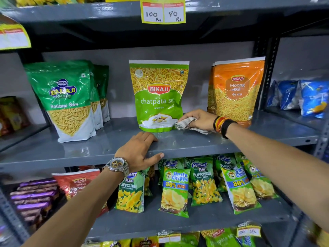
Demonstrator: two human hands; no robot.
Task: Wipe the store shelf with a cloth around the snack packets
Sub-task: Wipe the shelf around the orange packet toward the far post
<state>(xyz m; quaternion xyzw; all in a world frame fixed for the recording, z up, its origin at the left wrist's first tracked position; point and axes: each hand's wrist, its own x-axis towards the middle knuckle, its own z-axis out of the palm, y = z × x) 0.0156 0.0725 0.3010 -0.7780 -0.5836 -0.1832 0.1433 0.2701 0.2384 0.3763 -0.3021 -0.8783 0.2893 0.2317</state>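
Note:
A grey metal shelf (110, 139) at chest height carries upright snack packets: green Balaji Ratlami Sev packets (67, 100) at the left, a green Bikaji Chatpata Sev packet (158, 97) in the middle, orange Bikaji Moong Dal packets (236, 91) at the right. My right hand (197, 120) grips a crumpled white patterned cloth (187, 124) and presses it on the shelf, touching the lower right corner of the Chatpata Sev packet. My left hand (138, 152) rests flat over the shelf's front edge, fingers on top, thumb along the lip, holding nothing.
The lower shelf (204, 220) holds Kurkure Puffcorn and Uncle Chipps packets (175, 191), a red Bikaji packet (78, 182) and purple bars (33, 196). Blue packets (300, 97) sit on the neighbouring rack at right. A yellow price tag (162, 12) hangs from the shelf above.

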